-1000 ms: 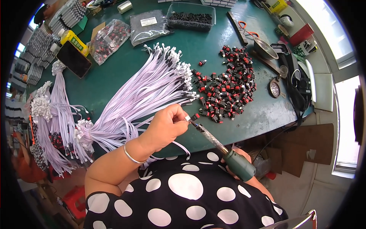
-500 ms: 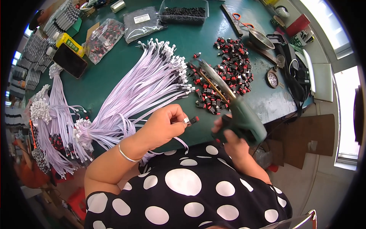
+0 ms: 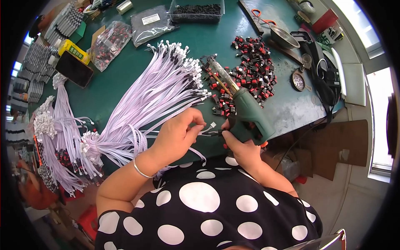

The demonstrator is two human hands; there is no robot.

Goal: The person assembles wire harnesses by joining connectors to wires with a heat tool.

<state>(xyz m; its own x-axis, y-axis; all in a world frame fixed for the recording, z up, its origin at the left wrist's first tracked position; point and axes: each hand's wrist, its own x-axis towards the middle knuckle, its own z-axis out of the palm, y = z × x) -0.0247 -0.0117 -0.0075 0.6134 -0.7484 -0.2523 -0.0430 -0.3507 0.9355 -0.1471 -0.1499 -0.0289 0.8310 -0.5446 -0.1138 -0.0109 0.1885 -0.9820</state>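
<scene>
My left hand [image 3: 177, 135] pinches the end of a thin white cable [image 3: 208, 128] at the green table's [image 3: 125, 89] near edge. My right hand [image 3: 241, 148] touches a small black connector [image 3: 220, 133] at that cable's tip and rests against the grip of a green glue gun [image 3: 246, 110]. The gun lies on the table, nozzle pointing away over a pile of small red-and-black parts [image 3: 254, 73]. A large fan of white cables with white plugs [image 3: 158, 96] spreads left of my hands.
More white cable bundles [image 3: 62, 137] hang off the table's left edge. At the back lie a black phone [image 3: 74, 68], a yellow box [image 3: 75, 51], clear bags of parts [image 3: 109, 39] and a tray of black pieces [image 3: 196, 9]. Right: metal bowl [image 3: 284, 37], round gauge [image 3: 298, 80].
The glue gun went from pointing at my left hand to lying on the table, nozzle away. My right hand moved from its grip to the cable tip beside my left fingers.
</scene>
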